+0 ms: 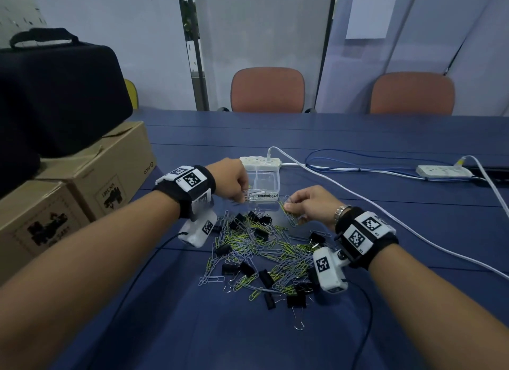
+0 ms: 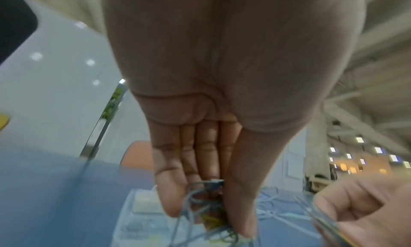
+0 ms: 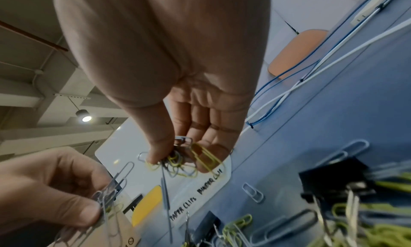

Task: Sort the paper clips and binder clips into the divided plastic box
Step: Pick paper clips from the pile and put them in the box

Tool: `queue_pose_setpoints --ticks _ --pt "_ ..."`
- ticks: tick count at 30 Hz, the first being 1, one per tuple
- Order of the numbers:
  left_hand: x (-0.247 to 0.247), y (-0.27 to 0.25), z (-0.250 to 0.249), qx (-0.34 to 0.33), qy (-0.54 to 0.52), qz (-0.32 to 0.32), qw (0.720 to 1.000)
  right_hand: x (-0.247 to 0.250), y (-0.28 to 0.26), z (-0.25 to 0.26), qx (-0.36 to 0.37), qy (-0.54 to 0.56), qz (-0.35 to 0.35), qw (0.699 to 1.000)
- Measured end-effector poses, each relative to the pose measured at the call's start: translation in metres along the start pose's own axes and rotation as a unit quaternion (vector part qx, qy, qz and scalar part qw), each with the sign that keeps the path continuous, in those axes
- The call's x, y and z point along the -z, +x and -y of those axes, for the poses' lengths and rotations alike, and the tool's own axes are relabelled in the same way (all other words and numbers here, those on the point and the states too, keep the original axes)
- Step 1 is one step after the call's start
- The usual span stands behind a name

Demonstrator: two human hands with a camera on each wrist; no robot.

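The clear divided box (image 1: 277,182) stands just beyond a heap of silver and yellow-green paper clips (image 1: 264,248) mixed with black binder clips (image 1: 267,277). My left hand (image 1: 241,197) pinches a bunch of paper clips (image 2: 206,207) at the box's near left corner. In the left wrist view, thumb and fingers of the left hand (image 2: 209,221) close on that bunch above the box (image 2: 142,215). My right hand (image 1: 287,205) holds another bunch of paper clips (image 3: 177,156) by the box's near right corner. Handwritten labels on the box front (image 3: 193,196) read paper clips and binder clips.
Two white power strips (image 1: 260,160) (image 1: 443,171) with white and blue cables (image 1: 358,201) lie behind and to the right of the box. Cardboard boxes (image 1: 91,187) with a black case (image 1: 55,94) on top stand at the left. Two chairs (image 1: 268,90) face the far edge.
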State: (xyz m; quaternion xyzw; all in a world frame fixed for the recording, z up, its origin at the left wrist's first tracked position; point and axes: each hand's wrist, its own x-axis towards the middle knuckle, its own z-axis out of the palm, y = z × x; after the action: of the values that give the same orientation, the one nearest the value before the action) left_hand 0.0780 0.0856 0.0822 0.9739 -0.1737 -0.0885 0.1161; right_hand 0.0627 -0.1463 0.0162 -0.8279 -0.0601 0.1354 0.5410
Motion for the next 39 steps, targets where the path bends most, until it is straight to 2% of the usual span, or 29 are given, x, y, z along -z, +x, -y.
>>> queue_pose_setpoints --ticks 4,12,23,33,39 --pt "0.004 -0.004 0.006 0.005 0.035 -0.043 0.998 -0.008 0.003 -0.006 -0.011 -0.012 0.012 1.0" --pt "0.022 -0.007 0.007 -0.004 -0.044 -0.124 0.991 -0.015 0.009 0.003 -0.005 -0.008 0.003 1.0" --pt "0.038 -0.011 0.002 -0.026 -0.114 -0.143 0.983 -0.015 0.008 0.009 0.016 0.056 -0.011 0.998" --pt "0.043 0.018 0.025 0.02 -0.187 -0.191 0.963 -0.009 0.018 0.037 0.032 0.091 -0.035 0.995" --pt "0.047 0.061 0.042 0.067 -0.244 -0.253 0.934 0.002 0.033 0.059 0.054 0.103 -0.042 0.992"
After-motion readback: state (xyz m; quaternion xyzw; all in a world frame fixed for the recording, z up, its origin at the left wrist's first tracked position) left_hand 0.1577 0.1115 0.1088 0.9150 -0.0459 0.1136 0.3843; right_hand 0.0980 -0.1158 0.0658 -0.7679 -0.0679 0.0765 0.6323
